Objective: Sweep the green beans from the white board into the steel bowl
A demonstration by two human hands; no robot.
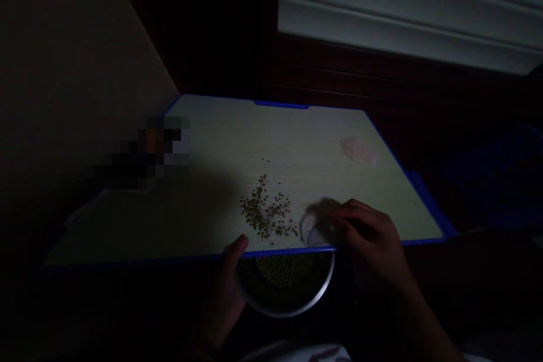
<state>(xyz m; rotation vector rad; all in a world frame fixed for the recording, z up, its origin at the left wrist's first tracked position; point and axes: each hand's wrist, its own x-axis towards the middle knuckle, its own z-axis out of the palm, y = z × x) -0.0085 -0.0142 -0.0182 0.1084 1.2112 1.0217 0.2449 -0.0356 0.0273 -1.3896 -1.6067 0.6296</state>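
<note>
A small metal bowl (322, 291) with green beans in it sits just under the near edge of a pale board with a blue rim (212, 141). My left hand (227, 288) grips the bowl's left side, thumb up at the board's edge. On the board near that edge rests my right hand (373, 243), fingers curled together and pointing left toward a scattered pile of green beans (267, 215). Whitish grains lie among the beans. What the fingers hold, if anything, is lost in shadow.
A small pinkish heap (358, 150) lies at the board's far right. A blurred-out patch (144, 153) covers the board's left part. Behind stand a pale wall (63, 68) and a white ribbed panel (403, 5). The room is very dark.
</note>
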